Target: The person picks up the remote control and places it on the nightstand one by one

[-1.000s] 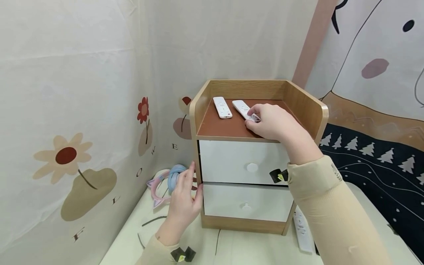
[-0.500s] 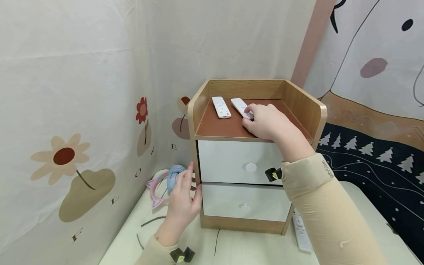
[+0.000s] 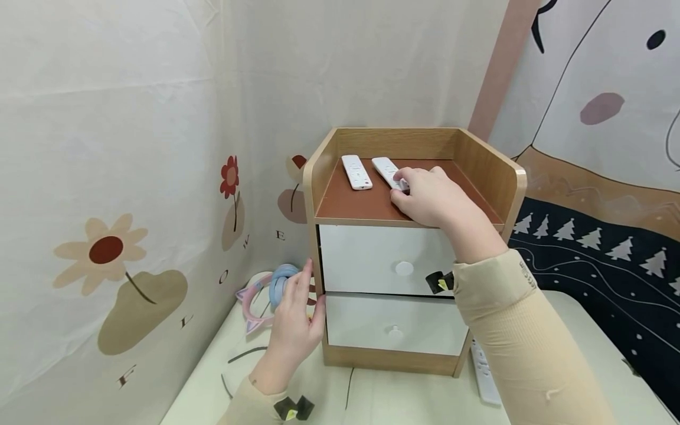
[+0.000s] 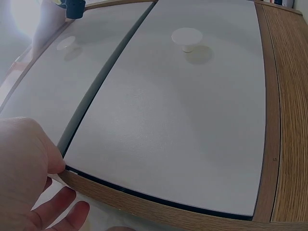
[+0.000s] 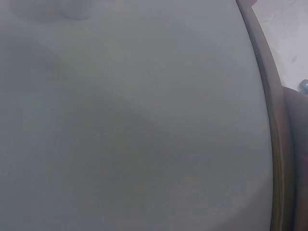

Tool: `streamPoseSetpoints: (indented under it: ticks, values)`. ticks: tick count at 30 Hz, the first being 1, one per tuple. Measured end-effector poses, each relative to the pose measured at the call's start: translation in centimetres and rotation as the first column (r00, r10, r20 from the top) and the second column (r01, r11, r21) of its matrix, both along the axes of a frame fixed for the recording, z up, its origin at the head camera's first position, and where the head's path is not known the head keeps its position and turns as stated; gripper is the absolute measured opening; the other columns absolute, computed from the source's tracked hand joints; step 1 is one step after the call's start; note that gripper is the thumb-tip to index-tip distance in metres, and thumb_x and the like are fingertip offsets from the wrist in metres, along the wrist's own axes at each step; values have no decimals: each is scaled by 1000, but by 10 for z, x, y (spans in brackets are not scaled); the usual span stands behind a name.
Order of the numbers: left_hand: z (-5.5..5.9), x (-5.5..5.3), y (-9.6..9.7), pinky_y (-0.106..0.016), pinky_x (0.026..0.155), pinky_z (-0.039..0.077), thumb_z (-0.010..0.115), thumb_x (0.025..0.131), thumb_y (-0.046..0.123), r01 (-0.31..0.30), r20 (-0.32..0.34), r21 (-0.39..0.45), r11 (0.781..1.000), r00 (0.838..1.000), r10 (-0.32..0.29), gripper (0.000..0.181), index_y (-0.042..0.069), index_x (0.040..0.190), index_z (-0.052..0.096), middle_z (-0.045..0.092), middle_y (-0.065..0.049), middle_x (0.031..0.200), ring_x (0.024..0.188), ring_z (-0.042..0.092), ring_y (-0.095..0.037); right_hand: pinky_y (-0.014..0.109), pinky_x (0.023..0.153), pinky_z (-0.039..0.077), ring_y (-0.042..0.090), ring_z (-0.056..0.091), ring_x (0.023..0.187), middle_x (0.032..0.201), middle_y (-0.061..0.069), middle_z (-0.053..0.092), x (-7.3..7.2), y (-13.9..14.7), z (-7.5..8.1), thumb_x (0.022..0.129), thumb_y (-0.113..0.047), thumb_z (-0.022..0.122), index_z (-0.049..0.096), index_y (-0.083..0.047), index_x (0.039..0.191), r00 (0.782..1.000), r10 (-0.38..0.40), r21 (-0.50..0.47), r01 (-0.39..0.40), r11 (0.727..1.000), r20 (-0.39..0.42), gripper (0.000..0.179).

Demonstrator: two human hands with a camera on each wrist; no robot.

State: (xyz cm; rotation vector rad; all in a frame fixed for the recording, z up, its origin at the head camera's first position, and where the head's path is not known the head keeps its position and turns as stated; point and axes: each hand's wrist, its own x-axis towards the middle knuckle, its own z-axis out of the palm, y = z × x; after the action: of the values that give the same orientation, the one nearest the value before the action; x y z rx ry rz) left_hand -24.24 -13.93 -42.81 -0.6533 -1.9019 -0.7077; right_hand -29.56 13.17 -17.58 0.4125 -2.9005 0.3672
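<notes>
Two white remote controls lie on the brown top of a small wooden cabinet (image 3: 414,131). In the head view my right hand (image 3: 432,195) pinches the near end of the right-hand remote control (image 3: 385,167), hiding that end. The other remote control (image 3: 356,172) lies to its left, slightly apart. My left hand (image 3: 294,327) rests against the cabinet's left front edge with its fingers extended. In the left wrist view, the thumb (image 4: 55,161) touches that edge near the gap between the white drawers (image 4: 168,106). The right wrist view shows mostly a drawer front (image 5: 134,115).
Raised side panels (image 3: 491,168) enclose the cabinet top. Pink and blue cat-ear headphones (image 3: 255,304) lie left of the cabinet. A white power strip (image 3: 484,375) is at its lower right. Round knobs (image 3: 404,268) stick out from the drawers. Printed cloth hangs behind.
My right hand has shifted slightly left with the near end of the remote control, which now lies closer to the other one's angle. My left hand stays at the cabinet edge.
</notes>
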Motion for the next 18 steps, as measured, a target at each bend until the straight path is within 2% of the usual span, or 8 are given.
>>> streamPoseSetpoints:
  ticks: [7,18]
  values:
    - [0,1,-1,-32,65,64,75,88,-8,-2,16,-1,1000,1000,2,88,-4,167,37,62,-26,124,83,67,-24,62,124,41,44,42,148,169,12,52,5,0,-2,109,-36,43,52,-15,161,999,0,-7,0,1000,-36,57]
    - [-1,1,1,-25,64,60,75,88,-7,-5,18,-3,1000,1000,5,88,-3,168,37,62,-25,125,82,68,-22,64,128,38,44,42,157,170,10,50,15,3,-6,110,-41,42,54,-19,160,996,-24,-49,19,999,-92,56]
